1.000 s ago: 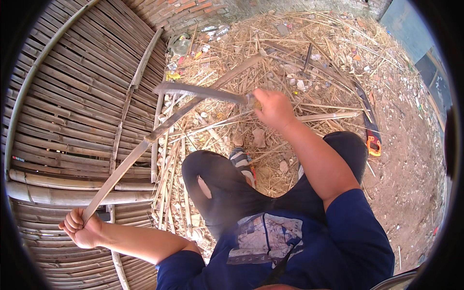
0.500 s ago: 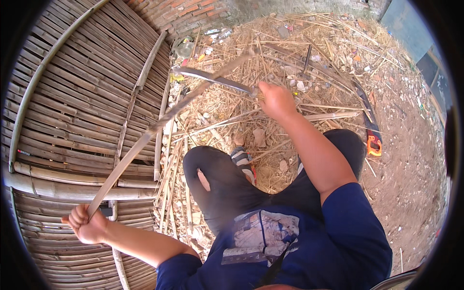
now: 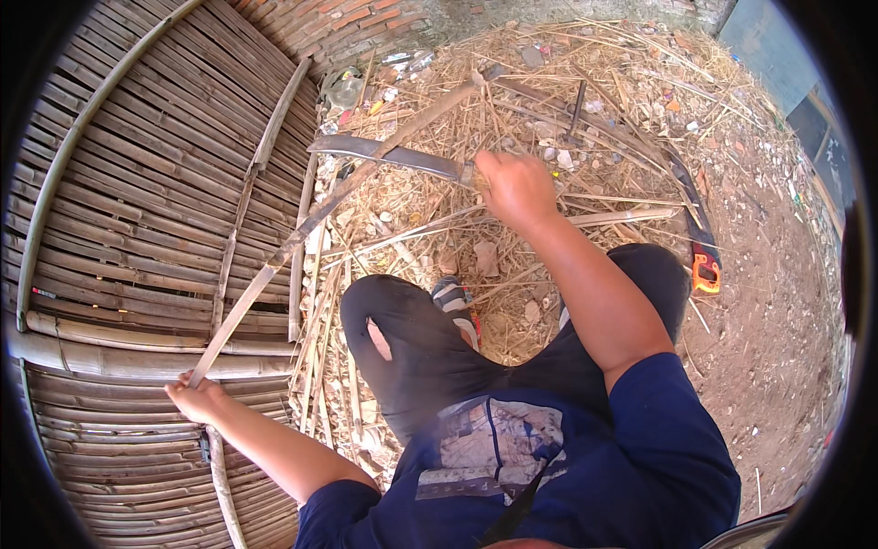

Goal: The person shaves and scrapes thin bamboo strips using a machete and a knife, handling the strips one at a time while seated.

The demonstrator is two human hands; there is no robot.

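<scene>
My left hand [image 3: 195, 398] is closed round the near end of a long split bamboo strip [image 3: 306, 227]. The strip slants up and away to the right, and its far end lies by the straw-covered ground. In my right hand [image 3: 517, 188] is the handle of a machete [image 3: 393, 154], its dark curved blade pointing left. Blade and strip cross a little short of the strip's far end; the strip appears to pass over the blade. Whether the edge bites into the bamboo cannot be made out.
A bamboo slat panel [image 3: 137, 210] stands along the left. To the right of my knee lies a handsaw with an orange handle [image 3: 706, 273]. Bamboo scraps and straw [image 3: 631, 101] litter the ground before a brick wall [image 3: 352, 27]. My bent knees frame the near space.
My left hand has moved right and away from me, pushing the bamboo strip farther out. The machete has shifted slightly left and its blade has turned, now showing more of its flat side.
</scene>
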